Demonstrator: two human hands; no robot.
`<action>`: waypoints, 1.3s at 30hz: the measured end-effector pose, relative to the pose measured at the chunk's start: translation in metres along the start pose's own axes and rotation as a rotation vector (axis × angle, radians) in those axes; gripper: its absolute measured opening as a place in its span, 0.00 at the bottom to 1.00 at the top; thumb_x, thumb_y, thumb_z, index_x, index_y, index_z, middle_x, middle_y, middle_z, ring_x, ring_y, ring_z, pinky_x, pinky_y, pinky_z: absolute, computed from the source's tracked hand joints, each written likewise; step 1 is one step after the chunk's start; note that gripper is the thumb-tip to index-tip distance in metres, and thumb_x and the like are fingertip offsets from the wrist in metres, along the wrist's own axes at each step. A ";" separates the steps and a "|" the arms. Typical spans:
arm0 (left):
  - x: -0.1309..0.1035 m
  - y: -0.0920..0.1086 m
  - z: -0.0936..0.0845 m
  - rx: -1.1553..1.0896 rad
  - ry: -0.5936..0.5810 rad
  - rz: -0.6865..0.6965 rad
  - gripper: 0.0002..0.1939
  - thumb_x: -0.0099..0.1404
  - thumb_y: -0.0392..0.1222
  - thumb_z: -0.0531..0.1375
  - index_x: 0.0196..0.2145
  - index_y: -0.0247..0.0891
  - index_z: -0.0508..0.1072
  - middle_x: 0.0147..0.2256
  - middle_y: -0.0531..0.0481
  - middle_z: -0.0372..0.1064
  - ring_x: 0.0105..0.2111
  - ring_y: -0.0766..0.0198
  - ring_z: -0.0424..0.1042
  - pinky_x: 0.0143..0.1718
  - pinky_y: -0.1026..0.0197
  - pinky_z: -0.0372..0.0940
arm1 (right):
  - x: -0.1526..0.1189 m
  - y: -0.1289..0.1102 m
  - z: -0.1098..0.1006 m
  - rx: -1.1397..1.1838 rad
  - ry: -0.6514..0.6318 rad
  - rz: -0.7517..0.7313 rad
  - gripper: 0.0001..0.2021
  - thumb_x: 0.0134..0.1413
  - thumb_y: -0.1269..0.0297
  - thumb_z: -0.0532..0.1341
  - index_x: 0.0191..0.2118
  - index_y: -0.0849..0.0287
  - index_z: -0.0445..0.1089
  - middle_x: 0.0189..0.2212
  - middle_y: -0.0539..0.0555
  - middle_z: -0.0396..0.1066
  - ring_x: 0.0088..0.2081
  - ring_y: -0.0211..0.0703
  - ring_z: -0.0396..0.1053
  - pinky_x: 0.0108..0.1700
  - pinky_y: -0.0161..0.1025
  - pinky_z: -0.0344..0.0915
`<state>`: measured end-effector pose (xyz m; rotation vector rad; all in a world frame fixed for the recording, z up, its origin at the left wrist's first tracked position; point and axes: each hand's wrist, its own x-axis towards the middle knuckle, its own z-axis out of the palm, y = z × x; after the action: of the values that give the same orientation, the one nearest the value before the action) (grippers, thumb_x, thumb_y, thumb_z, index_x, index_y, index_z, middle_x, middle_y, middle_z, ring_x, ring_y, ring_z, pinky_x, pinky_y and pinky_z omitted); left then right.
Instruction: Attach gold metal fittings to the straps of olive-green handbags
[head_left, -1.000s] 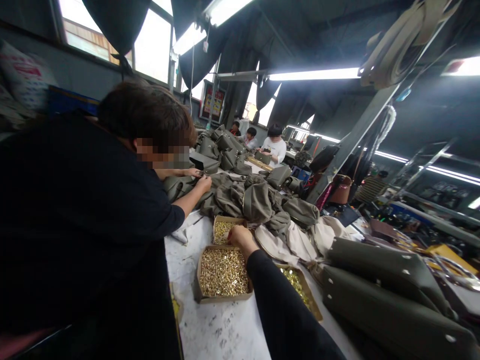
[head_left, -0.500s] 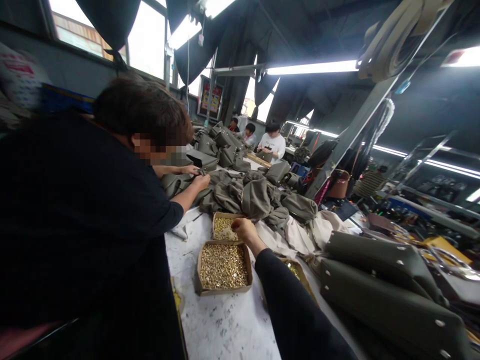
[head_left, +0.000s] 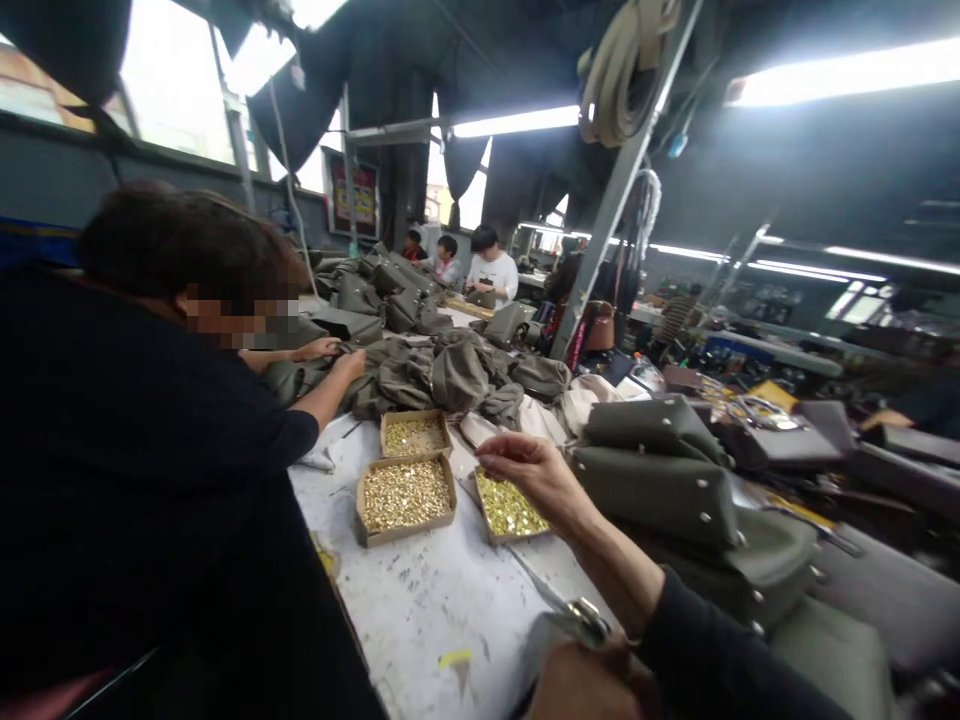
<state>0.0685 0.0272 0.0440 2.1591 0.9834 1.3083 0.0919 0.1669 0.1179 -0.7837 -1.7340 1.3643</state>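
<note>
Fingers (head_left: pixel 501 447) of the right hand (head_left: pixel 534 475) pinched, clear of the far box

The fingertips are drawn together; whether a small piece sits between them, I can't tell from here. A moment ago this hand was at the far box (head_left: pixel 415 434). Now it has come back and to the right, over the inner end of the right-hand box (head_left: pixel 517 510), hiding part of its rim. I take that to mean the reach into the far box is over. The left hand (head_left: pixel 581 685) has also come into sight, low down and blurred, next to a thing with a shiny metal part (head_left: pixel 589 622). I can't make out whether it grips that.

All three boxes of gold-coloured pieces stand on the worktop (head_left: pixel 420 620). The middle box (head_left: pixel 406 494) sits in from the worktop's left edge, which runs down beside the co-worker in the dark top (head_left: pixel 187 450). The far box is just beyond it, close to the heap of grey cloth (head_left: pixel 461 375); the right-hand box is the furthest of the three from that edge, near the stacked bags (head_left: pixel 649 485).

As for direction, the right-hand box stands askew, its visible side slanting from the far left towards the near right. With the hand across it, its long axis is uncertain. The loose pieces point every way. The shiny part's blurred length slants similarly, its bright end nearest the left hand.
</note>
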 end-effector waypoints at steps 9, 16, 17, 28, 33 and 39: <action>0.018 0.005 0.017 0.154 -0.331 -0.304 0.11 0.65 0.36 0.57 0.33 0.41 0.81 0.37 0.47 0.78 0.38 0.54 0.76 0.41 0.55 0.68 | -0.186 -0.024 -0.047 0.449 0.379 0.176 0.16 0.41 0.56 0.77 0.33 0.60 0.78 0.29 0.52 0.78 0.31 0.39 0.75 0.37 0.34 0.69; 0.027 0.005 0.008 -0.089 -0.330 -0.291 0.15 0.71 0.44 0.55 0.39 0.41 0.82 0.53 0.45 0.73 0.54 0.56 0.72 0.59 0.54 0.66 | -0.240 0.016 -0.057 0.383 0.612 0.105 0.12 0.41 0.59 0.77 0.30 0.58 0.78 0.28 0.49 0.76 0.32 0.37 0.71 0.38 0.33 0.66; 0.026 0.005 0.008 -0.086 -0.325 -0.292 0.14 0.70 0.44 0.56 0.38 0.42 0.83 0.52 0.45 0.74 0.53 0.56 0.73 0.58 0.54 0.66 | -0.242 0.021 -0.057 0.385 0.633 0.104 0.12 0.41 0.58 0.77 0.29 0.57 0.78 0.28 0.49 0.76 0.31 0.38 0.70 0.37 0.34 0.66; 0.022 0.005 0.018 -0.117 -0.271 -0.300 0.10 0.68 0.41 0.61 0.42 0.44 0.82 0.43 0.49 0.78 0.46 0.60 0.76 0.51 0.61 0.69 | -0.250 0.039 -0.055 0.056 0.698 -0.032 0.01 0.54 0.63 0.71 0.32 0.50 0.81 0.29 0.49 0.77 0.36 0.44 0.70 0.43 0.39 0.64; 0.020 0.010 0.020 -0.124 -0.271 -0.276 0.11 0.68 0.40 0.59 0.40 0.45 0.83 0.44 0.49 0.77 0.46 0.62 0.75 0.50 0.62 0.69 | -0.253 0.048 -0.057 0.063 0.733 -0.046 0.02 0.52 0.64 0.72 0.32 0.48 0.82 0.32 0.50 0.75 0.39 0.46 0.69 0.45 0.40 0.62; 0.017 0.013 0.025 -0.101 -0.265 -0.275 0.11 0.68 0.39 0.59 0.41 0.44 0.83 0.45 0.49 0.76 0.47 0.61 0.75 0.51 0.61 0.68 | -0.257 0.055 -0.058 0.180 0.718 -0.030 0.02 0.50 0.64 0.73 0.32 0.49 0.83 0.33 0.52 0.75 0.40 0.47 0.69 0.47 0.42 0.63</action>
<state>0.1006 0.0318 0.0507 1.9742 1.0362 0.8976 0.2722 -0.0069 0.0201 -0.9851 -1.0422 1.0196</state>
